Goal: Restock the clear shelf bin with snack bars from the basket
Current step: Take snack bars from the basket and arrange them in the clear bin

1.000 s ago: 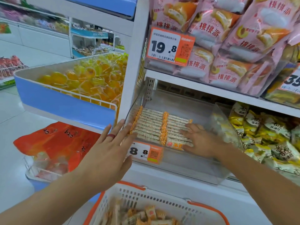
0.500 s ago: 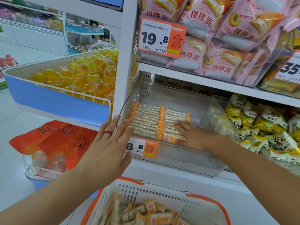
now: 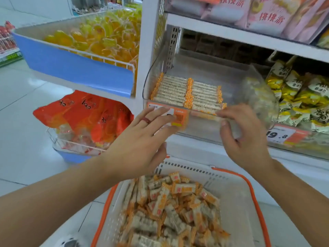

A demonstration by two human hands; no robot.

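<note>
Two Hands at the Bin's Front Edge

Two bare hands hover empty at the front wall of the clear shelf bin (image 3: 204, 129), fingers loosely spread: the left hand (image 3: 142, 139) beside the orange price tag (image 3: 179, 118), the right hand (image 3: 243, 138) nearby. Snack bars (image 3: 185, 91) line the bin's left side; more fill the basket (image 3: 238, 202) below.

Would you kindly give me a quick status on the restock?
Left hand and right hand open, empty, at clear plastic shelf bin front. One layer of orange-ended snack bars inside. White orange-rimmed basket full below. Nothing in the way.
</note>
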